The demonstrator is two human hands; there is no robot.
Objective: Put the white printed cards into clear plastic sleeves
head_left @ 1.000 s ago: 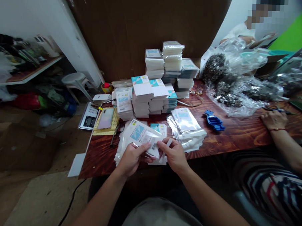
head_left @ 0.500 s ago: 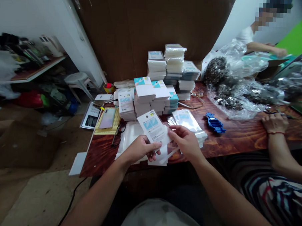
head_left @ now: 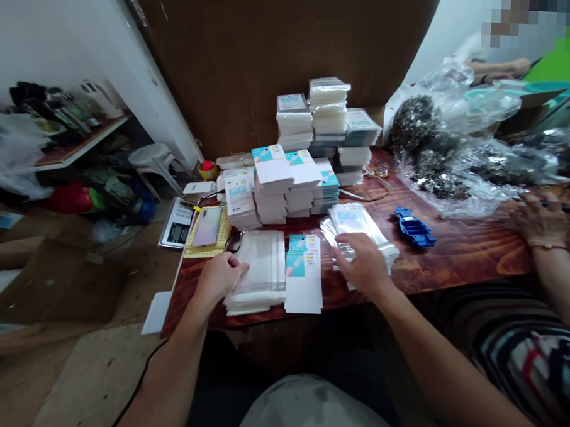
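My left hand (head_left: 220, 275) is at the left edge of a stack of clear plastic bags (head_left: 263, 269), its thumb and fingers pinched at the top bag. Just right of the bags lie white and teal printed cards (head_left: 304, 287), slightly overlapping. My right hand (head_left: 365, 262) rests over a loose pile of bagged cards (head_left: 353, 219), fingers apart and partly hiding the pile's front.
Stacked cards (head_left: 272, 169) and taller stacks of bagged cards (head_left: 328, 111) stand behind. A phone (head_left: 205, 227) and scale (head_left: 175, 224) are left. Right are a blue plastic part (head_left: 414, 227), bags of metal pieces (head_left: 440, 173) and another person's hand (head_left: 542, 218).
The card held between both hands has left them. My left hand moved left to the clear bags; my right hand moved right onto the bagged cards. The loose cards are now uncovered.
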